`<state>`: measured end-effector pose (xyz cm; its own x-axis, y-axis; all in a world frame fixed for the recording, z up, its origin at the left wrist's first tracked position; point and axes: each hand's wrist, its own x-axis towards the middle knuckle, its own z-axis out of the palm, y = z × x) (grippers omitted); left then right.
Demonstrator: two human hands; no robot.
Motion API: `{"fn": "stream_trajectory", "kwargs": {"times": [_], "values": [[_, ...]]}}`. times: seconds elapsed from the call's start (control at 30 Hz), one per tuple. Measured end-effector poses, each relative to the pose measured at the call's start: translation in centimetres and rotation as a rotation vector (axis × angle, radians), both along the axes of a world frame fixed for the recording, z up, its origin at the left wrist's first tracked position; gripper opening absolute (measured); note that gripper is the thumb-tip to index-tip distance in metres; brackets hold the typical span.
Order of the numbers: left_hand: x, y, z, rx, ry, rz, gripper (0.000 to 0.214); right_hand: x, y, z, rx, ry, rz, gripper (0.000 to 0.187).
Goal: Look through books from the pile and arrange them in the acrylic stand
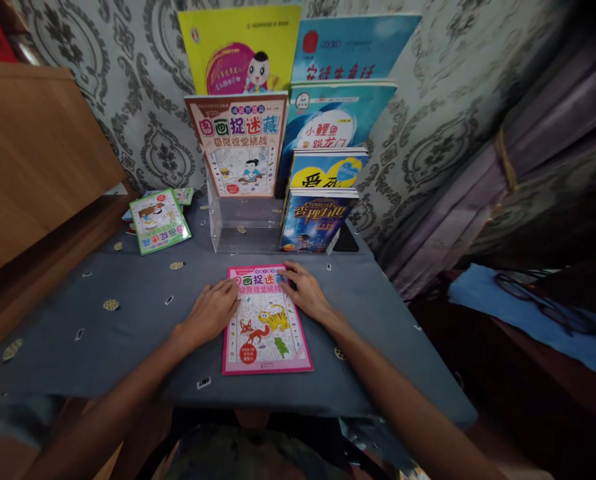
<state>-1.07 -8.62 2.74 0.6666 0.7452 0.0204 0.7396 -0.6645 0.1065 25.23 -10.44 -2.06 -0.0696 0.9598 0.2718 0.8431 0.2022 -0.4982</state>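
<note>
A pink-bordered picture book (263, 327) lies face up on the cloth-covered table in front of me, with a red fox and a yellow tiger on its cover. At its upper left edge, my left hand (215, 308) grips the side with its fingers over the cover. My right hand (305, 290) is closed on the upper right edge, its fingers covering part of the title. The undersides of both hands, thumbs included, are mostly hidden. Behind the book stands a clear acrylic book rack (245, 238) with a brown-bordered picture book (243, 147) upright in its left part.
Blue books (315, 223), a yellow-and-blue book (325, 168) and teal books (335, 113) fill the rack's right side. A tall yellow-green book (238, 50) rises at the back left. A green-bordered book (160, 221) tops a small pile at left. Dark glasses (543, 300) rest on blue cloth.
</note>
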Motion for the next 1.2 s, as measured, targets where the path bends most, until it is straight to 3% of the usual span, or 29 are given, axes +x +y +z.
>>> {"fn": "stream_trajectory", "kwargs": {"times": [0.2, 0.4, 0.6, 0.97, 1.2], "values": [[0.0, -0.3, -0.2, 0.032, -0.013, -0.031, 0.026, -0.1, 0.0, -0.1, 0.028, -0.015, -0.01, 0.033], [0.1, -0.6, -0.8, 0.048, -0.073, -0.15, 0.024, -0.1, 0.0, 0.4, 0.029, -0.032, -0.017, 0.03], [0.8, 0.9, -1.3, 0.008, -0.167, -0.16, 0.025, 0.2, 0.1, 0.7, 0.015, -0.024, 0.004, 0.028], [4.7, 3.1, -0.3, -0.049, -0.174, -0.309, 0.015, 0.7, -0.2, 0.8, 0.079, 0.121, 0.006, 0.044], [6.8, 4.4, -0.8, -0.085, -0.203, -0.394, 0.016, 1.2, 0.2, -0.1, 0.152, 0.211, -0.019, 0.048]]}}
